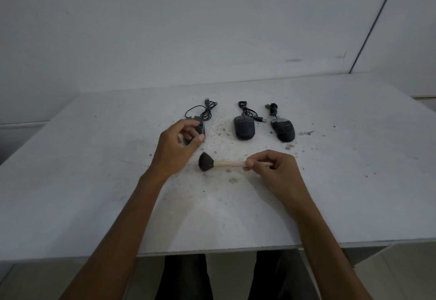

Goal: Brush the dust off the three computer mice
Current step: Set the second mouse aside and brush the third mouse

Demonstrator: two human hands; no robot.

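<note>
Three dark corded mice lie in a row on the white table [94,181]. My left hand [175,145] grips the left mouse [201,130], which is mostly hidden behind my fingers. The middle mouse [244,128] and the right mouse [283,130] rest untouched, each with its cable bundled behind it. My right hand [274,168] holds the pale handle of a brush [220,164]. The brush lies level, its dark bristle head pointing left, just in front of the left mouse.
Dust and small crumbs [219,132] are scattered on the table around the mice and under the brush. The left mouse's loose cable [205,108] loops behind it. The table's front edge [212,251] is near my body, and a white wall stands behind.
</note>
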